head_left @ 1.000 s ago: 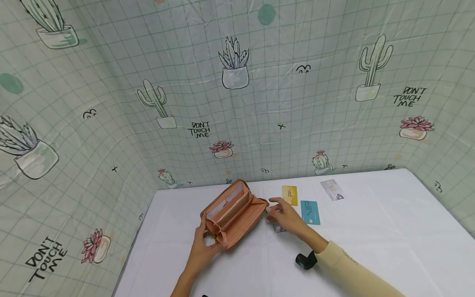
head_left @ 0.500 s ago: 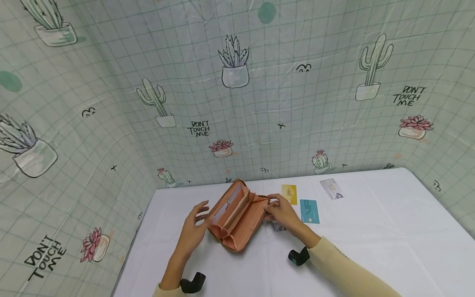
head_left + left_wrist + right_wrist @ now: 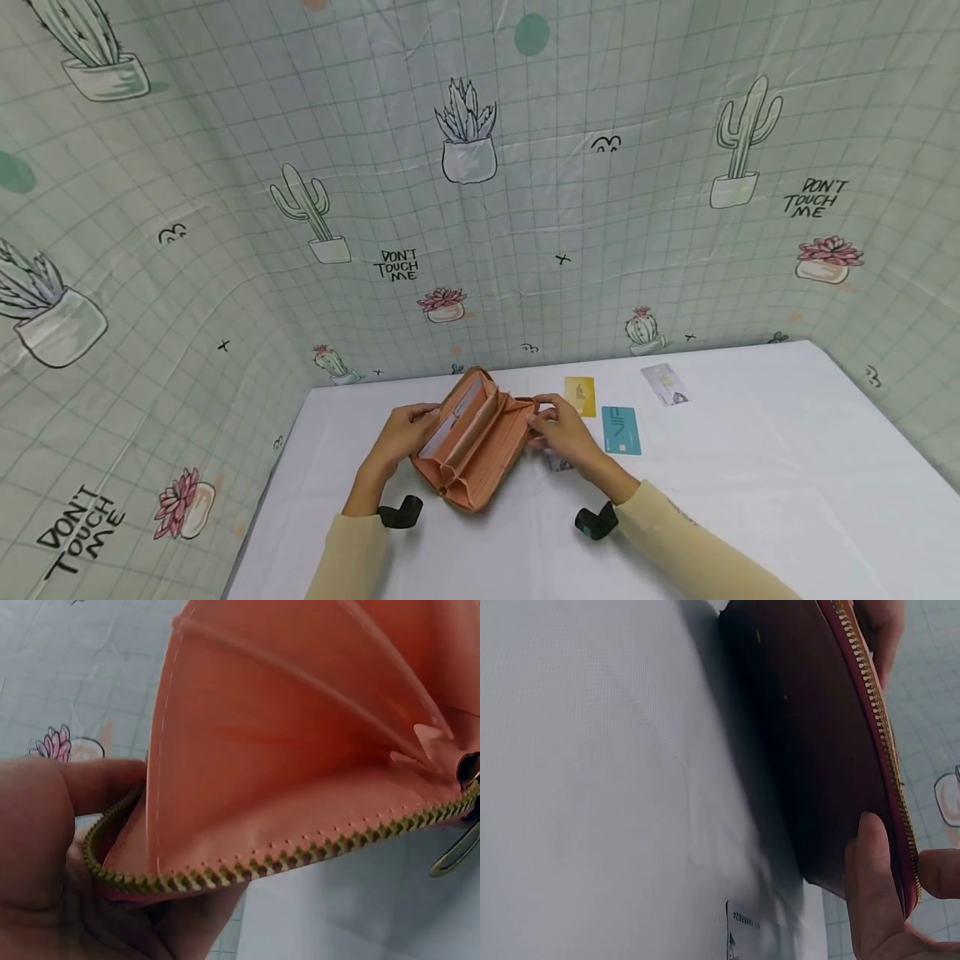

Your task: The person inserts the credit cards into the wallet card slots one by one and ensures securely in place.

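An orange-pink zip wallet (image 3: 491, 458) lies spread apart on the white table, its inner dividers facing up. A pale insert (image 3: 444, 440) shows in its left pocket. My left hand (image 3: 405, 435) grips the left edge, thumb inside and fingers beneath; the left wrist view shows the brass zipper (image 3: 277, 859) curving into that hand. At the far right corner my right hand (image 3: 568, 435) pinches the zipped rim, with fingers against the dark outer side (image 3: 810, 742) in the right wrist view. A grey card (image 3: 558, 463) lies partly hidden below the right hand.
Right of the wallet lie a yellow card (image 3: 581, 396), a teal VIP card (image 3: 622, 431) and a silver card (image 3: 665, 384). Behind the white table (image 3: 750, 467) hangs a cactus-print cloth (image 3: 525, 208). A black wrist camera (image 3: 596, 522) sits by the right sleeve.
My left hand has left the wallet's near left corner, moved up and taken hold of its left edge. The right hand has closed on the right corner. The wallet has turned slightly.
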The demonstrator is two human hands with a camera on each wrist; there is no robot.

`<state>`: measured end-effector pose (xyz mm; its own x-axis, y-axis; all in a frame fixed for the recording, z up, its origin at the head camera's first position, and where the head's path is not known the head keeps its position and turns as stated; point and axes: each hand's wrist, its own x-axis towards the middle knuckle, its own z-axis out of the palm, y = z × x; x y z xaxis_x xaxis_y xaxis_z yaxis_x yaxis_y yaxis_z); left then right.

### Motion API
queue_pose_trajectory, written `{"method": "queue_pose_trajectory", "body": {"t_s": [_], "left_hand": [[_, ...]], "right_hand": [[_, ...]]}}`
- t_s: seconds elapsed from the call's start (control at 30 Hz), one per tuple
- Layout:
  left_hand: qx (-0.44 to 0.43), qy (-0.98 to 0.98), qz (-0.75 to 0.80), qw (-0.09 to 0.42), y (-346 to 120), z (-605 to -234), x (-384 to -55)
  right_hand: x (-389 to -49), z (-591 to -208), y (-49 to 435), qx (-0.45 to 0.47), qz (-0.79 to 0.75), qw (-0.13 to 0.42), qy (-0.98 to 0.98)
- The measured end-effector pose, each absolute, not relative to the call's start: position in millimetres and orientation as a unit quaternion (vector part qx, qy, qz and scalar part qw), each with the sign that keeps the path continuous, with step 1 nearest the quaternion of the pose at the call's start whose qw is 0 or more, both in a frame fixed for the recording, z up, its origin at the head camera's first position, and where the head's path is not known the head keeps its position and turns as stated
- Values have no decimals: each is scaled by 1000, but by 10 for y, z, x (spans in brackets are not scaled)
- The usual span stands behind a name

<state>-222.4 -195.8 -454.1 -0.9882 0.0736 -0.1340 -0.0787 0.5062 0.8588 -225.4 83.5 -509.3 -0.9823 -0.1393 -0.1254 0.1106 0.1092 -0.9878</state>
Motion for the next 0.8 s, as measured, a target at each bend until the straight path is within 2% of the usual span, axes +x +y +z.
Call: {"method": "queue_pose_trajectory", "body": {"t_s": [0.23,0.57,0.8], "left_hand": [[-2,856,515,46,-1986,-4582,-2161],[-63,807,587,13,-1967,-4623,-1895],[-81,768,635,17,-1878,-4645,-1740]], "right_hand": [[-2189,-5077,770,-7,-697,111,709],[-1996,-5064,740,-32,-695,155,701],[-1900,-5053,740,-69,-684,161,708]]}}
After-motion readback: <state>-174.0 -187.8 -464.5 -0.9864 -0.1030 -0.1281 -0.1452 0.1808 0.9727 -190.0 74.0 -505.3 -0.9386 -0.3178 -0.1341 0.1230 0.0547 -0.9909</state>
